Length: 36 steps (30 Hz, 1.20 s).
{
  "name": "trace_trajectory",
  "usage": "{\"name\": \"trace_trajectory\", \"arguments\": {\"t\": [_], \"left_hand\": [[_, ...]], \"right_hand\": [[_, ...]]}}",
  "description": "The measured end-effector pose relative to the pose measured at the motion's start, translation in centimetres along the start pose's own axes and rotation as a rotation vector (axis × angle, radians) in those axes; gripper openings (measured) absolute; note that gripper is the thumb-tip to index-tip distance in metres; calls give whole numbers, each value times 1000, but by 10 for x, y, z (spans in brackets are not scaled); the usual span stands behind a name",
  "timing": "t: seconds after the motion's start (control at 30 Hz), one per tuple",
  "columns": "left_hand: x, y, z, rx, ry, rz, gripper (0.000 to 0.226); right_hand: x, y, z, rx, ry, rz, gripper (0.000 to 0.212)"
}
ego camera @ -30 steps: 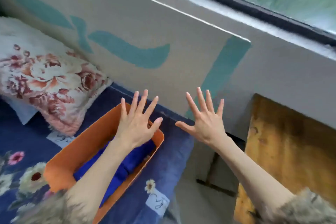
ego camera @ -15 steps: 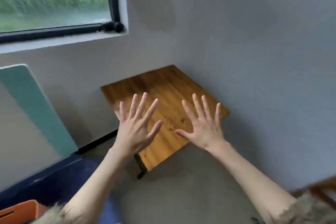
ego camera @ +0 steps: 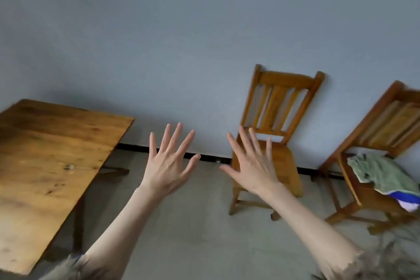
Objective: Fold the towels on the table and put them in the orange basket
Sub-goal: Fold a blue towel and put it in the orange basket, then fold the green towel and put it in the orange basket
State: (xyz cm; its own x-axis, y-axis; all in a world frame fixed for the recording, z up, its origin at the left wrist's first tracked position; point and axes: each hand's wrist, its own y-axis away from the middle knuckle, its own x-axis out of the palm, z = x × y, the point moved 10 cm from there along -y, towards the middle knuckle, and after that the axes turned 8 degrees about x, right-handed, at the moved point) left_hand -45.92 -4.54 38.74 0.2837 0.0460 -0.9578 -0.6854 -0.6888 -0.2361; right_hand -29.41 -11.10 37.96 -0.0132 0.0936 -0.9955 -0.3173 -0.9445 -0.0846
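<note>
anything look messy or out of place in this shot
Yes: crumpled cloths, green over blue and white, lie unfolded on the right chair seat, spilling past its edge, not on the table. Both hands, left and right, are spread and hold nothing.

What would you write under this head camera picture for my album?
Two open hands raised between a wooden table and chairs, cloths on one.
</note>
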Motion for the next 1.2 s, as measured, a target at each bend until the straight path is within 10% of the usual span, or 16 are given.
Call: {"name": "trace_trajectory", "arguments": {"t": [0.53, 0.87, 1.2], "left_hand": [[169, -190, -328, 540, 107, 238, 70], [271, -313, -468, 633, 117, 434, 101], [379, -383, -622, 731, 138, 536, 84]], "right_hand": [[23, 60, -376, 567, 32, 29, 81], [47, 28, -568, 753, 83, 123, 76], [97, 46, -758, 834, 1, 133, 71]]}}
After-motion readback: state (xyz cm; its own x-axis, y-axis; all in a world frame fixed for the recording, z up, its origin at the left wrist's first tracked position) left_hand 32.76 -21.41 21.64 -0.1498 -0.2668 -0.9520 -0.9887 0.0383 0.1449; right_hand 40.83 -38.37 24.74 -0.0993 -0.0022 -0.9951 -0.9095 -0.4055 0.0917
